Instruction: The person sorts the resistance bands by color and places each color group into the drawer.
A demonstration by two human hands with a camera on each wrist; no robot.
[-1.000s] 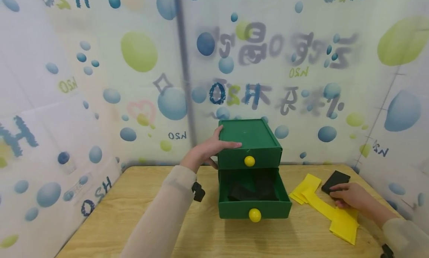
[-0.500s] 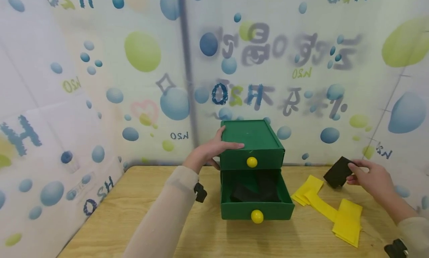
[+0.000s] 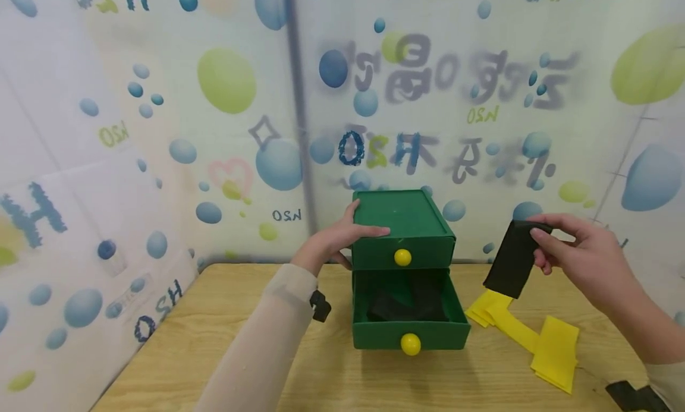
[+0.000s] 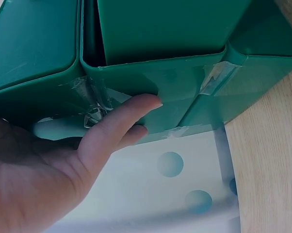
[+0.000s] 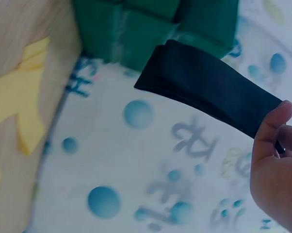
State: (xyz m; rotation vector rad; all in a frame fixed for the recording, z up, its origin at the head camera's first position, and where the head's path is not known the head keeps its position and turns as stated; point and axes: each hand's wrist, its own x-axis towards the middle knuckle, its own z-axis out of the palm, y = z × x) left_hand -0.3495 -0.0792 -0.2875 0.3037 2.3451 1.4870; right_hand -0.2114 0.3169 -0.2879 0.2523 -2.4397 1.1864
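Observation:
A green two-drawer box (image 3: 398, 213) with yellow knobs stands on the table, its lower drawer (image 3: 409, 336) pulled out. Dark folded pieces (image 3: 409, 305) lie inside that drawer. My left hand (image 3: 334, 236) rests on the box's upper left edge, with one digit straight across the top. In the left wrist view, a finger and the thumb touch the taped green side (image 4: 170, 87). My right hand (image 3: 588, 254) pinches one end of a folded black cloth strip (image 3: 511, 260), which hangs in the air right of the box. The right wrist view shows the strip's (image 5: 199, 82) folded layers.
Flat yellow cloth strips (image 3: 556, 352) lie on the wooden table (image 3: 316, 382) to the right of the box, partly below the black strip. A patterned white curtain (image 3: 460, 162) hangs close behind the table and along both sides.
My right hand has picked the black strip up off the table, raised it and brought it slightly left toward the box. The left hand stays on the box.

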